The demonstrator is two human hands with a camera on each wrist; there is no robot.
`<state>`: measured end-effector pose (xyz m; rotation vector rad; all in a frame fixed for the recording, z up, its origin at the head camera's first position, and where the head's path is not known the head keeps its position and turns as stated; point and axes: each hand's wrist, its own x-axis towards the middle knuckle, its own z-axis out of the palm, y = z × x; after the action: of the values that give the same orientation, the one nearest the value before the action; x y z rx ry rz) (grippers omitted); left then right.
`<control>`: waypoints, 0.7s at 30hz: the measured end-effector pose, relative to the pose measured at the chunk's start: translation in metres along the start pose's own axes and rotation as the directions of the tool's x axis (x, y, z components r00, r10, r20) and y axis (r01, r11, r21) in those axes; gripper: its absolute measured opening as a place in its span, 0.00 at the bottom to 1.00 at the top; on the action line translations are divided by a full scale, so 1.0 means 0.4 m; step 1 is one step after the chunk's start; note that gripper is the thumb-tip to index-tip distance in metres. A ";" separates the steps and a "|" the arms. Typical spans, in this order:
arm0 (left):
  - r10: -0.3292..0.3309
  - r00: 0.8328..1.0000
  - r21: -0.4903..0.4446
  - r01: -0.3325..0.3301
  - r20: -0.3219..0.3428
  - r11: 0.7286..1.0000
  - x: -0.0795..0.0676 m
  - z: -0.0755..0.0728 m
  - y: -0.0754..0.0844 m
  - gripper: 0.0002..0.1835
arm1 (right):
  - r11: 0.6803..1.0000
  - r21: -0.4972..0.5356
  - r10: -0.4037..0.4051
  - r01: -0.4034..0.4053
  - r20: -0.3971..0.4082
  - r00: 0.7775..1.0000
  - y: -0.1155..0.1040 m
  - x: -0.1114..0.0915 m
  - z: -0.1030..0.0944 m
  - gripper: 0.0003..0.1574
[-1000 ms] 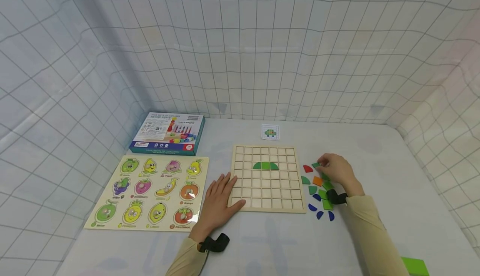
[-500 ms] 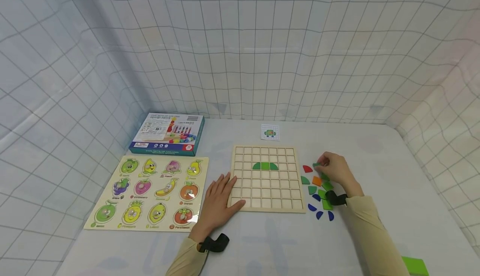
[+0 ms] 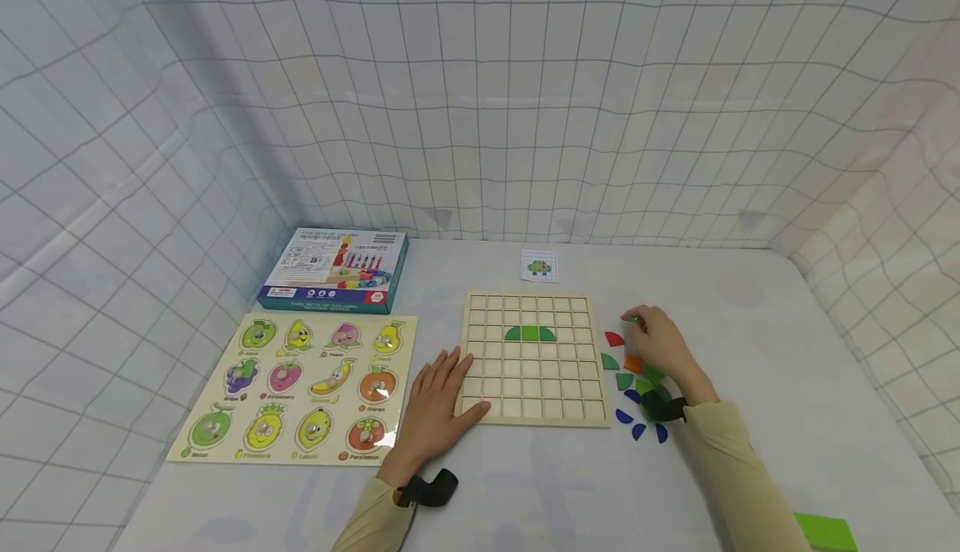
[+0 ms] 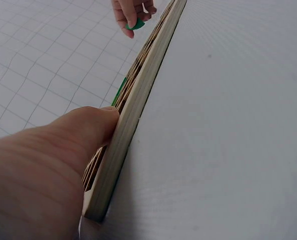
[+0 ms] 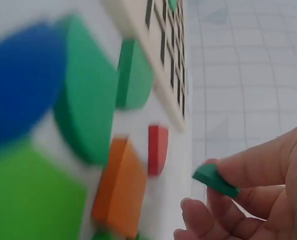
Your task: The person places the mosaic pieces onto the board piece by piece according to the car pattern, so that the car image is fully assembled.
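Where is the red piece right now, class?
In the head view, the red piece lies just right of the wooden board, close to the right hand.

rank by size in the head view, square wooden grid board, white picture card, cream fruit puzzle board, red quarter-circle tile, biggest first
Cream fruit puzzle board
Wooden grid board
White picture card
Red quarter-circle tile

Fruit puzzle board [image 3: 322,364], toy box [image 3: 333,273] behind it, gridded cloth [image 3: 480,118]

Long beige slvs [image 3: 738,470], 2 blk wrist cams [image 3: 431,488]
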<state>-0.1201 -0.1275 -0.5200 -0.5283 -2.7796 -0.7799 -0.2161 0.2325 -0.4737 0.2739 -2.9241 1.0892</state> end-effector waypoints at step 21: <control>-0.011 1.000 -0.003 0.011 0.013 1.000 0.000 -0.002 0.002 0.40 | 0.957 0.193 -0.233 0.216 0.066 0.970 -0.200 0.011 0.164 0.05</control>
<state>-0.1199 -0.1273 -0.5191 -0.5212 -2.7959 -0.7864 -0.2036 0.1296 -0.4713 0.6560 -2.7755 1.3417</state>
